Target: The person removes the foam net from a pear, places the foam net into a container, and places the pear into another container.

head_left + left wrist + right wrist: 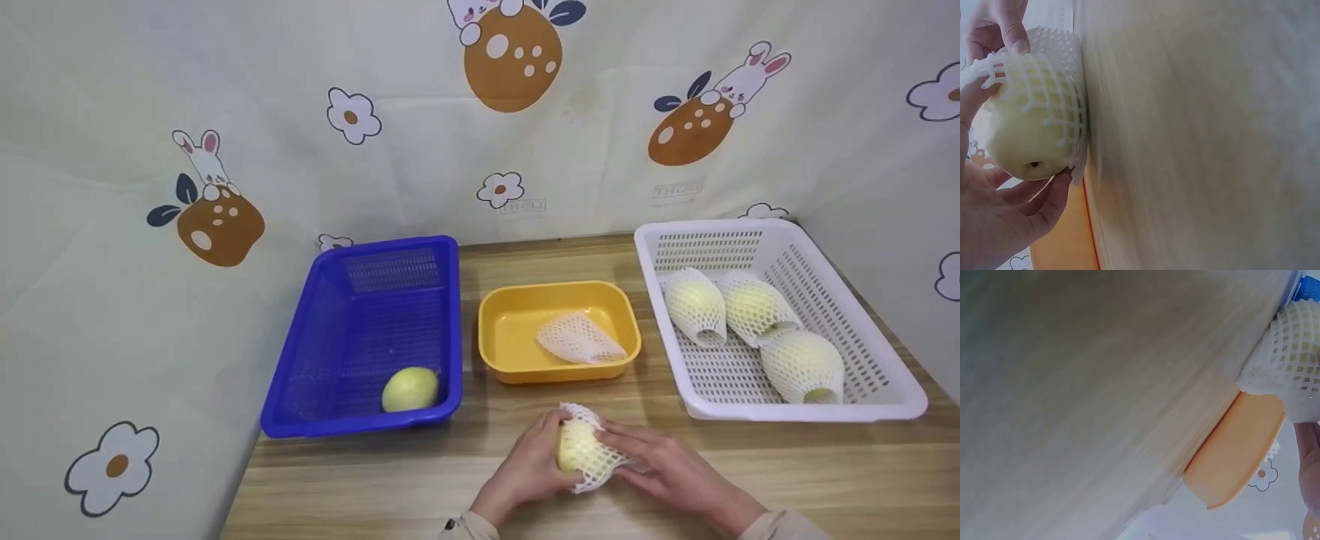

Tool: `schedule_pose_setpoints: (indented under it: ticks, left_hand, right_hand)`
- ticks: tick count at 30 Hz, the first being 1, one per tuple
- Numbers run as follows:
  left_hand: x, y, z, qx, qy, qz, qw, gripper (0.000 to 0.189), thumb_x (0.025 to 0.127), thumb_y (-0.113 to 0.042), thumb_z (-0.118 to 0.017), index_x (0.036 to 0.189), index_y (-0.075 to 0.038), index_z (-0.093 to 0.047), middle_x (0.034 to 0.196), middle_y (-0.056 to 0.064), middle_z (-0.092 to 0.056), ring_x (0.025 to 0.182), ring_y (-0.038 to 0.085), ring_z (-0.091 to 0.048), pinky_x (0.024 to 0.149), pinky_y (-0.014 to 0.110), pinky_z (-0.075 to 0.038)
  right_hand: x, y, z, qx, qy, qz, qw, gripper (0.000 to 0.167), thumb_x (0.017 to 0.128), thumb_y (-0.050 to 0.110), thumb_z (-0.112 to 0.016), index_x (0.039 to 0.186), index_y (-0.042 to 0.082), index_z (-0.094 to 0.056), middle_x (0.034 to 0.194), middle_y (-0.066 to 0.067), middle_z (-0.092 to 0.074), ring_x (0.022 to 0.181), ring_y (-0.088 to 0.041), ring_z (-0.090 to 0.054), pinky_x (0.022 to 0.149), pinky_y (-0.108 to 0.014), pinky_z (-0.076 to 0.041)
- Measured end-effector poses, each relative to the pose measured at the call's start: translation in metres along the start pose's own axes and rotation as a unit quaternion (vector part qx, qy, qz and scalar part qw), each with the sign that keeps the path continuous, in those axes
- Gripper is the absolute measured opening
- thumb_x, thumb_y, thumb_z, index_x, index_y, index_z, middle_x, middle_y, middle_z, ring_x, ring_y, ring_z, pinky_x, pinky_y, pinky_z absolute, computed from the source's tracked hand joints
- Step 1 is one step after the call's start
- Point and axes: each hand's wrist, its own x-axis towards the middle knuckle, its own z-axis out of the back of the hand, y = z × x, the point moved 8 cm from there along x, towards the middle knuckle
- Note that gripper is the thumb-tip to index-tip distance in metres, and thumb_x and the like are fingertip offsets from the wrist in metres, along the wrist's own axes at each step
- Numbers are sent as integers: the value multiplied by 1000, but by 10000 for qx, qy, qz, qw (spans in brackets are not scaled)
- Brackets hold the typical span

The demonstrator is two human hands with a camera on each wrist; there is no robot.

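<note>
A pale yellow pear (1027, 143) is partly covered by a white foam net (598, 463), close over the table in front of the yellow tub. My left hand (534, 459) grips the pear and the net's open edge, fingers on one side and thumb on the other. In the left wrist view, the pear's end with a small dark hollow pokes out of the net. From the other side, my right hand (664, 465) holds the netted part, its thumb below and fingers on top. The right wrist view shows the net (1292, 354) at the frame's edge.
At left stands a blue basket (360, 431) with one bare pear (410, 389). The yellow tub (555, 375) in the middle holds another foam net (577, 339). A white basket (810, 412) at right contains three netted pears (802, 366). A patterned cloth (420, 172) hangs behind.
</note>
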Motion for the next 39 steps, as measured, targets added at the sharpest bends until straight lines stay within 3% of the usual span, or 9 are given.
schedule_pose_setpoints:
  ticks: [7,17,22,25,31,39]
  left_hand:
    - [-1,2,0,85,-8,102,9999,76,62,-29,-77,123,-6,-38,118,8,-47,103,17,-48,89,30,-38]
    - [-5,4,8,-269,49,375,9989,73,59,-31,-75,122,-17,-41,110,-5,-41,89,11,-47,75,28,-40]
    - [-8,5,17,-324,-145,302,9989,73,59,-34,-76,121,-18,-43,109,-5,-42,87,12,-48,73,26,-41]
    - [-11,6,25,-234,-293,260,9990,73,59,-41,-76,120,-17,-44,108,-5,-42,89,13,-48,75,28,-41]
    - [-19,4,50,-234,-494,198,9983,73,59,-46,-75,120,-20,-45,107,-4,-43,93,14,-46,77,34,-40]
    - [-32,-3,105,-242,-1134,53,9932,74,60,-43,-76,119,-14,-44,103,-2,-44,89,16,-49,75,34,-41]
  right_hand:
    - [1,-1,-9,-200,392,-112,9990,64,74,22,-70,131,15,-43,133,-6,-39,112,-22,-45,84,-39,-42]
    - [3,1,1,177,-202,149,9995,45,74,5,-67,118,11,-57,118,-6,-54,104,-20,-53,88,-22,-37]
    - [3,-1,4,94,-186,57,9998,42,76,3,-63,117,13,-58,117,-3,-56,103,-17,-53,88,-20,-36]
    - [4,0,8,-92,-300,151,9994,44,74,0,-61,116,13,-59,115,-3,-57,101,-17,-55,87,-21,-38]
    - [11,7,23,-584,-1029,723,9903,45,69,-2,-58,112,10,-62,109,-7,-60,91,-20,-60,76,-27,-46]
    - [29,14,44,-830,-1667,822,9791,31,88,11,-41,108,8,-64,108,-6,-60,87,-20,-60,72,-23,-47]
